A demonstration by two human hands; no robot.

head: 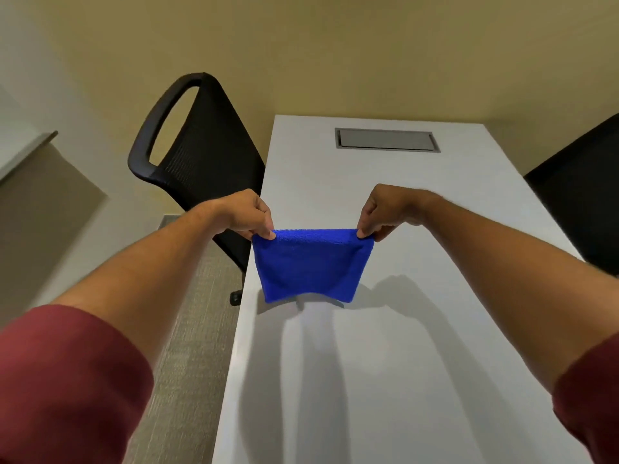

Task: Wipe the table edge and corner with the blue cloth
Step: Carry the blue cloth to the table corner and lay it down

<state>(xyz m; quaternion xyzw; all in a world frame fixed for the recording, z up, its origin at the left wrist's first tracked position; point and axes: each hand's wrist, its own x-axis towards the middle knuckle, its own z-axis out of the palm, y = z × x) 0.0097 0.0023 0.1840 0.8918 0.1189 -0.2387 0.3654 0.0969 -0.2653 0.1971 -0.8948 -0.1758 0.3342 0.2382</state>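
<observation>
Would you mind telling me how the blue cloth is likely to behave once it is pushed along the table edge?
The blue cloth looks floppy: it sags from the left hand and right hand. Probably light, as pinches hold it. Its nubby weave should grip, so it may bunch.

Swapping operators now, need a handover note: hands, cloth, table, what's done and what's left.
Left hand: pinching the blue cloth's upper left corner.
Right hand: pinching its upper right corner.
The cloth hangs stretched between them above the white table, near the table's left edge; whether its bottom hem touches the top is unclear.
Done: cloth picked up and spread.
Left: wiping the edge and corner; no wiping contact shows yet.
Black chair stands close beside that edge.
</observation>
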